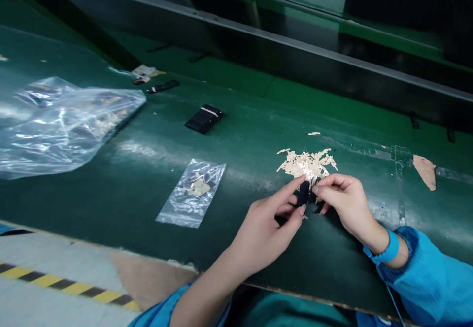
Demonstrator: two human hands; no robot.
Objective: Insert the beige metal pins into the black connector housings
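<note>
My left hand (pixel 271 226) grips a small black oblong piece (pixel 303 194) between thumb and fingers, holding it tilted up over the green table (pixel 236 238). Close beside it on the right, my right hand (pixel 343 199) has thumb and forefinger pinched together at the edge of the black piece. Whatever sits in that pinch is too small to make out. Just beyond both hands lies a loose pile of small cream-coloured flat strips (pixel 305 162), and one more strip (pixel 314 134) lies apart behind it.
Left of my hands is a small clear plastic bag (pixel 192 191) with pale pieces inside. Farther back lie a black ribbed block (pixel 204 118) and a black strip (pixel 163 87). A large clear bag (pixel 66 130) covers the left. A ledge (pixel 295 39) runs along the back.
</note>
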